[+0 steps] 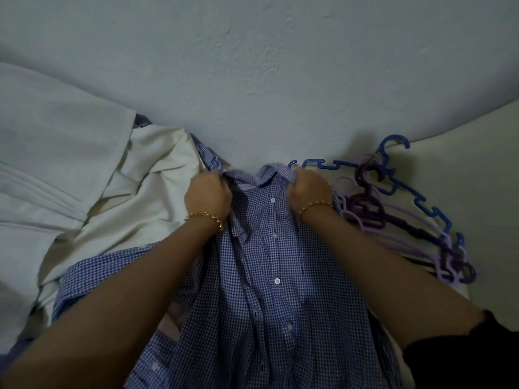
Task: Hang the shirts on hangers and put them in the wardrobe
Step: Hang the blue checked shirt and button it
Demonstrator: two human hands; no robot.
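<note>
step: checked shirt (269, 276) held by its shoulders, no hanger in | left hand (209, 192), right hand (307, 189): each clenched beside collar — shirt at middle of bed (463, 178) | next: free one hand for hangers (368, 213), right edge

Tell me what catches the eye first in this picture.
The blue checked shirt fills the middle, gripped near its collar by the left hand and the right hand, each wrist wearing a gold bracelet. To the right lies a pile of blue and purple hangers; to the left, cream cloth.
</note>
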